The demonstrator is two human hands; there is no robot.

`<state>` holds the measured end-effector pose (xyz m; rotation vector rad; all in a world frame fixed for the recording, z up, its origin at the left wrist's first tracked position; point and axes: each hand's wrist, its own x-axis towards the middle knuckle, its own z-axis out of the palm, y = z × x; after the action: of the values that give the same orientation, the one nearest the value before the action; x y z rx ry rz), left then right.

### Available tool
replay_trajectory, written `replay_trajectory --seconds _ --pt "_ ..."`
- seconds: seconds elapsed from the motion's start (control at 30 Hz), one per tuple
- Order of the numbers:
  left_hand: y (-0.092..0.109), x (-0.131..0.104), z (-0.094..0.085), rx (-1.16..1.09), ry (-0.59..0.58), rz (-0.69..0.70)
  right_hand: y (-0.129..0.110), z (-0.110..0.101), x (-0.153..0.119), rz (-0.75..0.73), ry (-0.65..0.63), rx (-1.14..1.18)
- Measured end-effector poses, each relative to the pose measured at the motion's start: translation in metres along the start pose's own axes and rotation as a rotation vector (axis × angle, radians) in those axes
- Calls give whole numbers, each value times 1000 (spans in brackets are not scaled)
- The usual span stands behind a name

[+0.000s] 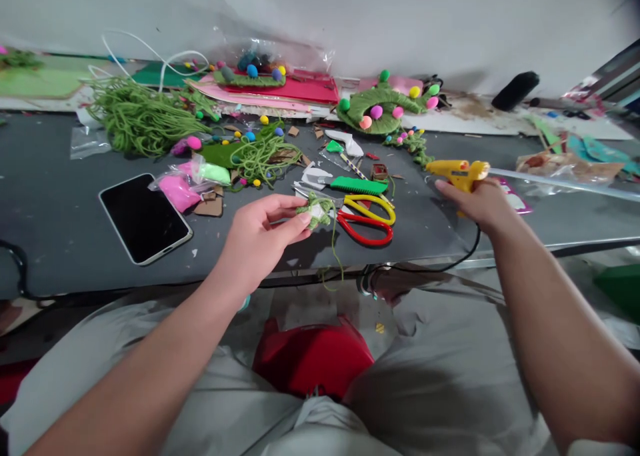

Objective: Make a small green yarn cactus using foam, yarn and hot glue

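Between the thumb and fingers of my left hand (265,233) is a small green yarn piece (319,211) with a white patch; a loose strand hangs from it past the table edge. My right hand (483,203) is around a yellow glue gun (456,172), with a long clear glue stick (555,181) out of its back and a black cord below. Just right of the yarn piece lie scissors (367,220) with one yellow and one red handle. Behind them is a green-handled cutter (359,185).
A phone (145,217) and pink clay bags (179,191) lie left on the grey table (240,259). Green yarn (137,116) is heaped behind. Green wrapped shapes with pompoms (373,109) stand along the wall. A red stool (313,356) is below the table edge.
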<state>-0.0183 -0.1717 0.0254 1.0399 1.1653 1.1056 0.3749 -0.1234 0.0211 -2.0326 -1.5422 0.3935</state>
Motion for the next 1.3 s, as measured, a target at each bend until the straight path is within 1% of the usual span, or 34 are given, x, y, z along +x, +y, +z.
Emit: replay_trajectory --seconds 0.1,0.2,0.27,0.33,0.47,0.5,0.53,0.6,0.63,0.7,0.8,0.9,1.0,1.2,1.3 --pt "-1 0 1 0 -20 -8 2 8 5 126 18 -45" --pt "-3 0 0 -2 -48 -11 -4 9 5 193 21 -80" --pt "-3 0 -1 -5 -59 -12 -7 3 1 209 -13 -112" --pt "-3 -1 -1 -10 -60 -15 -10 -8 -7 218 -46 -153" --pt "-1 -3 -1 3 -60 -19 -13 -31 -34 268 -61 -312" --pt "0 -3 -1 12 -61 -19 -16 -34 -43 263 -88 -331" --pt "1 -3 0 23 -62 -21 -20 -35 -51 232 -118 -295" --pt "3 -3 1 53 -63 -32 -36 -31 -65 41 -196 -47" --pt "4 -3 2 72 -67 -40 -47 -25 -72 -78 -221 70" --pt "5 -3 3 118 -88 -47 -72 -8 -82 -273 -304 197" --pt "6 -5 6 170 -143 -47 -109 20 -91 -437 -359 303" --pt "5 -8 7 164 -186 -65 -131 39 -94 -556 -384 354" --pt "5 -10 6 174 -187 -81 -138 46 -94 -593 -422 351" --pt "5 -11 5 49 -168 -150 -141 51 -90 -557 -472 334" --pt "4 -10 5 1 -186 -174 -143 53 -90 -523 -514 343"
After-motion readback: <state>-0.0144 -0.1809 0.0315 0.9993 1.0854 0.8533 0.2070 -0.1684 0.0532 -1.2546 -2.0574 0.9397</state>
